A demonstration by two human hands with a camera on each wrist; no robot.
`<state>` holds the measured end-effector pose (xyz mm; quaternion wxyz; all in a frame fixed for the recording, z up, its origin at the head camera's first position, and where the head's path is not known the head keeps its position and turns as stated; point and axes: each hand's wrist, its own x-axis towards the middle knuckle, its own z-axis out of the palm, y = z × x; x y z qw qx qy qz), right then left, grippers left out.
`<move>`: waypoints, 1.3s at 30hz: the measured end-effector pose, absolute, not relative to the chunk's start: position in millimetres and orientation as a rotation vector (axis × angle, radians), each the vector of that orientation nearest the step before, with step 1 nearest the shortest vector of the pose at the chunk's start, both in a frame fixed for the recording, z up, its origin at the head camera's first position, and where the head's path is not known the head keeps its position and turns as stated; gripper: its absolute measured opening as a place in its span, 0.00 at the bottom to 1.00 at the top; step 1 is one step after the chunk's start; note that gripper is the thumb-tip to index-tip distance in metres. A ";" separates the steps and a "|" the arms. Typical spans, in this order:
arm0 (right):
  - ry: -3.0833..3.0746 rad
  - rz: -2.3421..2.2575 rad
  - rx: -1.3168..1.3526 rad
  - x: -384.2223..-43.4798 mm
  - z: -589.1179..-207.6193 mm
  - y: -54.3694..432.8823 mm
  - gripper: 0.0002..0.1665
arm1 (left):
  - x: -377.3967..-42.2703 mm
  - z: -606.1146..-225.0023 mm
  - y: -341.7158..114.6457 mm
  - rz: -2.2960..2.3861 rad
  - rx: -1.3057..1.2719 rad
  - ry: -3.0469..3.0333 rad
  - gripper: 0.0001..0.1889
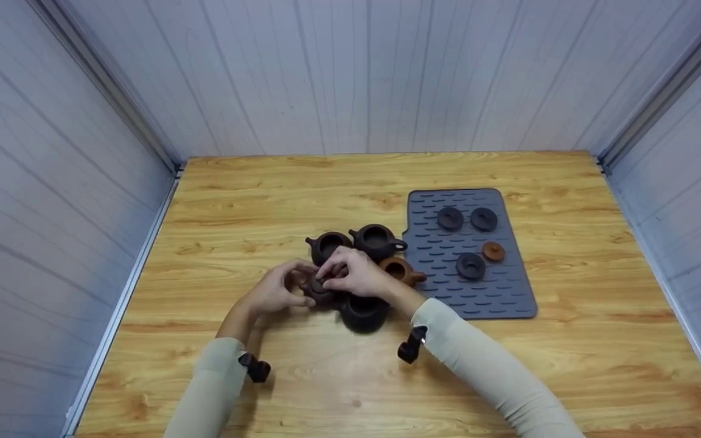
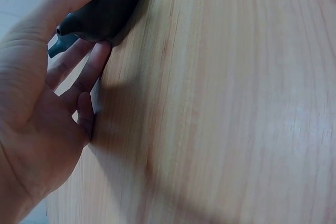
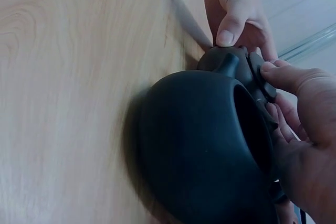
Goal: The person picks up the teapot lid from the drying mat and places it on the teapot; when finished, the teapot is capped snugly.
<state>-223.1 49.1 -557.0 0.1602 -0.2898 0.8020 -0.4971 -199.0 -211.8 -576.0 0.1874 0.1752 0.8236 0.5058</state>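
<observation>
A small dark brown teapot [image 1: 320,296] stands at the left of a tight cluster of teapots. My left hand [image 1: 274,289] holds its body, thumb on the near side and fingers on the far side; the spout [image 2: 71,24] points into that hand. My right hand [image 1: 356,272] pinches a round dark lid [image 3: 258,72] at the top of this teapot. In the right wrist view the lid sits tilted, right over the mouth. A larger black teapot [image 3: 194,140] without a lid stands just beside, under my right wrist.
Two dark lidless teapots, one at the back left [image 1: 316,248] and one at the back right [image 1: 364,246], adjoin an orange-brown teapot [image 1: 410,277]. To the right, a grey mat [image 1: 432,295] carries several dark lids [image 1: 471,266] and one orange-brown lid [image 1: 493,251]. Panel walls enclose the wooden table [image 1: 350,389].
</observation>
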 end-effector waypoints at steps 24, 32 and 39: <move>2.319 -1.438 -0.830 -218.5 -560.6 46.9 0.13 | -199.6 -570.5 -213.0 1.408 0.512 2.303 0.34; 2.316 -1.434 -0.895 -212.9 -554.3 51.3 0.21 | -206.2 -561.6 -220.4 1.372 0.503 2.259 0.33; 2.284 -1.455 -0.869 -209.8 -549.9 62.1 0.21 | -218.0 -547.8 -215.7 1.375 0.399 2.402 0.26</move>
